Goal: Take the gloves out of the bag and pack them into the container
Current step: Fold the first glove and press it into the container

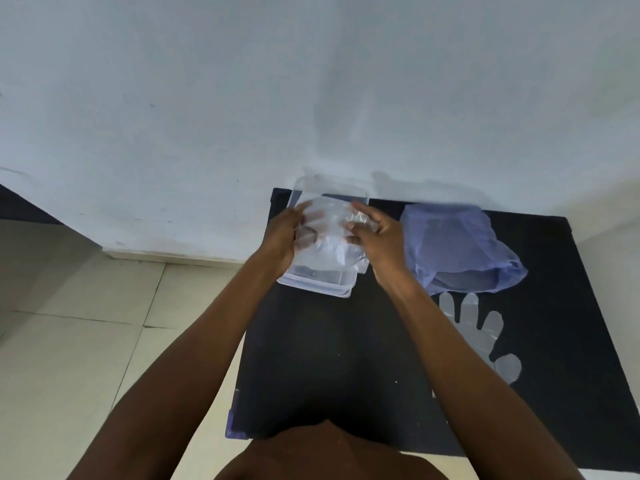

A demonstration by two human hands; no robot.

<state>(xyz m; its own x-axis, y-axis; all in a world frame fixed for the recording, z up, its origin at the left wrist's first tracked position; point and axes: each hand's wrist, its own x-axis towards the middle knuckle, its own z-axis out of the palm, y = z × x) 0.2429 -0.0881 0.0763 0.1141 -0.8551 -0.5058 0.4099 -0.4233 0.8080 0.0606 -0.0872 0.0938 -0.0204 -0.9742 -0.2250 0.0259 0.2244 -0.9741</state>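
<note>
Item: our left hand [282, 237] and right hand [379, 237], both closed in a loose pinch on a thin, clear, crumpled plastic glove [327, 233], one hand at each side of it. We hold the glove spread between the two hands, directly over the open top of the clear, rectangular plastic container [320, 282]. Whether it touches the rim we cannot tell.

Pose: both forearms reach forward and converge, palms turned inward toward each other, fingers curled around the film.

Container: stands at the far left corner of the black mat [329, 358], its far end close to the pale wall. We cannot make out any gloves already inside through the film.

Bag: thin blue-violet plastic bag [460, 247], slack and crumpled, just beside the container along the far edge of the mat, its mouth facing us.

Loose glove: second clear flat plastic glove [481, 327], fingers splayed, lying on the mat at its right side, just in front of the bag.

Status, in our judgement: midway. One glove is being packed, one lies unpacked, and the bag may hold more.
</note>
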